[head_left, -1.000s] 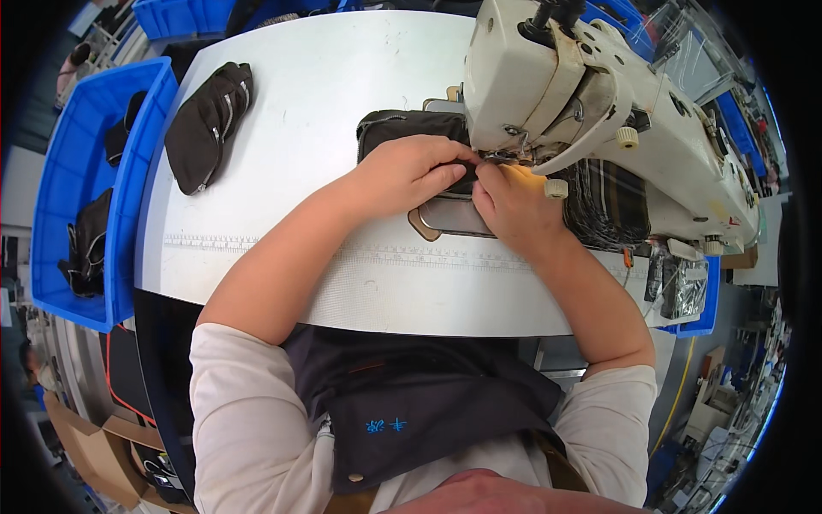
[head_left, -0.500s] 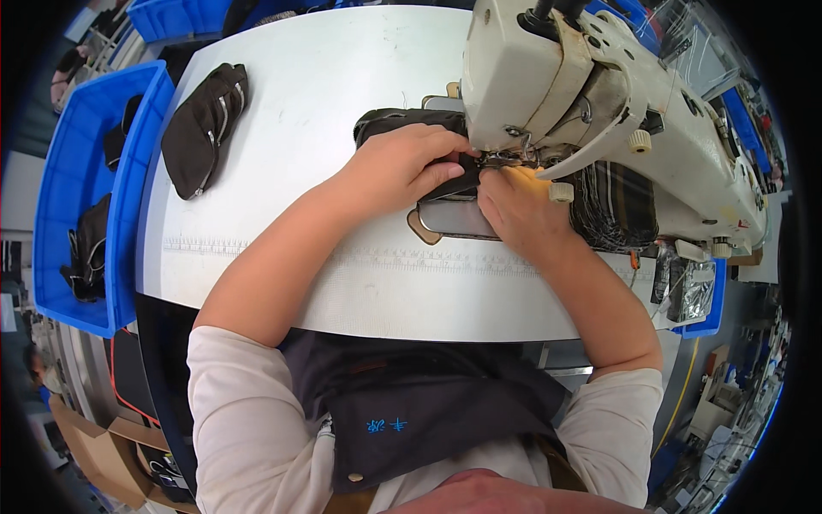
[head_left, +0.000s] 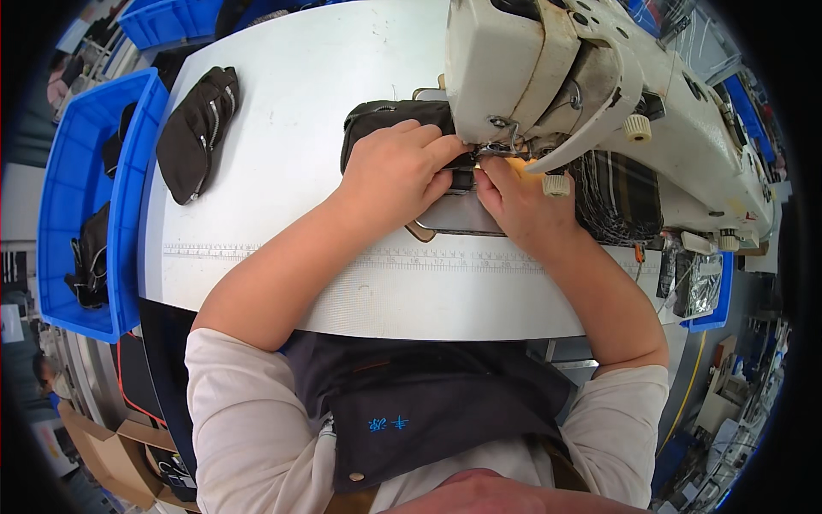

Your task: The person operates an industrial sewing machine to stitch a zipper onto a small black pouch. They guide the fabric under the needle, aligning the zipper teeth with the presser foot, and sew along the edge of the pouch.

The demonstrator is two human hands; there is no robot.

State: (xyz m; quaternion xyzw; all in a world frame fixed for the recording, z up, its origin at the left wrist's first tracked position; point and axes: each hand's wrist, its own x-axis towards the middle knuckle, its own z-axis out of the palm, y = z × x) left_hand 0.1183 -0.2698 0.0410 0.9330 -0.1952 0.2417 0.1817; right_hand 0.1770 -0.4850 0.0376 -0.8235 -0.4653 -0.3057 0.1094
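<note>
My left hand (head_left: 398,167) shifted on the dark pouch (head_left: 370,118), its fingers spreading more, and its fingertips, which had met those of my right hand (head_left: 531,206) a second earlier, stood just apart.

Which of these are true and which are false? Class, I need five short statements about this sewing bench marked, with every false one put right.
1. The left hand rests on a dark pouch beside the sewing machine. True.
2. The blue bin at the left is empty. False: dark items lie in the blue bin.
3. A zippered pouch lies on the white table, apart from both hands. True.
4. The sewing machine's body is black. False: it is off-white.
5. The right hand is inside the bin. False: the right hand is at the sewing machine, close to its needle area.
</note>
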